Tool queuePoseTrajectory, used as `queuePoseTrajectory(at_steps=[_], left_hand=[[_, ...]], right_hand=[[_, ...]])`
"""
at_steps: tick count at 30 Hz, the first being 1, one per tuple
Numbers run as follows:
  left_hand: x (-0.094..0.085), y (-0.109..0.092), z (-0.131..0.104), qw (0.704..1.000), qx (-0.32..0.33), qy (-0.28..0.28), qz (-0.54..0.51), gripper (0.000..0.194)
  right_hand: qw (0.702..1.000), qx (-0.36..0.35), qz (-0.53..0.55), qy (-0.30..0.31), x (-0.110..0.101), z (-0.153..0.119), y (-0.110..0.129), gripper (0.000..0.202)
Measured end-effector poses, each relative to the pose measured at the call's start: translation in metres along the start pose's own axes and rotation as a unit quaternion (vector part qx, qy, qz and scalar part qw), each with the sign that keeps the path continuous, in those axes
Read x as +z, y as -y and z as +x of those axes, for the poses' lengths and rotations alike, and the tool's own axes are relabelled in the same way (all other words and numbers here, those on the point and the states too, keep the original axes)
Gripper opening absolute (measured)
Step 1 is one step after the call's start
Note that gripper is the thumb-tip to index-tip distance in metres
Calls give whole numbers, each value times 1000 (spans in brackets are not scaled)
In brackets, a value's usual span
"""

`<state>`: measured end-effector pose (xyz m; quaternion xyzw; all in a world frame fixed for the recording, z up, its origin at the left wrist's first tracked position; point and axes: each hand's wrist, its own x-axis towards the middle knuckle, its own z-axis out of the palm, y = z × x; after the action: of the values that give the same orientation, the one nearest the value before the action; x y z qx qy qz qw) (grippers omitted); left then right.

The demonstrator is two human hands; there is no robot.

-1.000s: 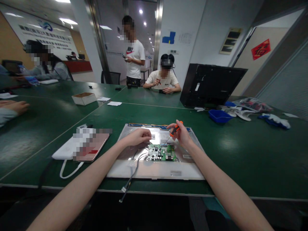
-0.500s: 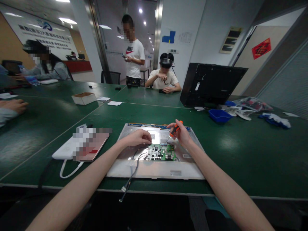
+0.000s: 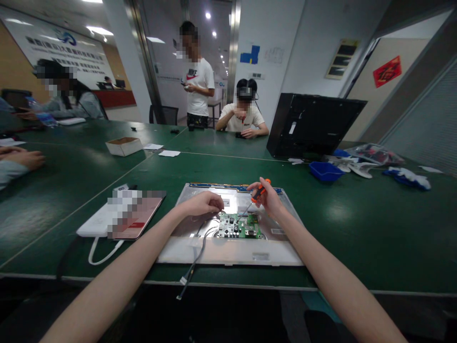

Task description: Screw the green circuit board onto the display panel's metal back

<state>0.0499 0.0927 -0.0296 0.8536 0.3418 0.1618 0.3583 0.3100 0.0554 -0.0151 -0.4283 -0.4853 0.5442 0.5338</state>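
In my right hand (image 3: 270,199) is an orange and black screwdriver (image 3: 259,191), its shaft slanting down to the left with the tip at the green circuit board (image 3: 246,229). The board lies on the silver back of a display panel (image 3: 217,250), flat on the table in front of me. My left hand (image 3: 207,203) rests at the board's upper left corner, fingers curled together; whatever they pinch, if anything, is hidden. Dark cables (image 3: 203,250) run from the board's left side over the panel's front edge, ending in small plugs.
Left of the panel lie a white power bank (image 3: 103,216) with a white cable and a phone (image 3: 141,224). A black monitor (image 3: 314,126), a blue tray (image 3: 325,171) and gloves (image 3: 407,177) are at the right. Beyond is an open box (image 3: 124,146). Other people are around the green table (image 3: 357,238).
My left hand has shifted very slightly left at the board's corner. The screwdriver stays in place in my right hand. A co-worker's hand at the left edge has slid slightly right.
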Motion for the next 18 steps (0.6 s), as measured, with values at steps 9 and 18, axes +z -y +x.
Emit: queuePoseTrajectory(at_steps=[9,18], left_hand=[[5,-1,3,996,-1,15,-82,13],[10,1,5,992,-12,30,-123,12]], right_hand=[[1000,-4,-5,0,-1,0,1,50],[1000,-1,-2,6,1,0,1,48]])
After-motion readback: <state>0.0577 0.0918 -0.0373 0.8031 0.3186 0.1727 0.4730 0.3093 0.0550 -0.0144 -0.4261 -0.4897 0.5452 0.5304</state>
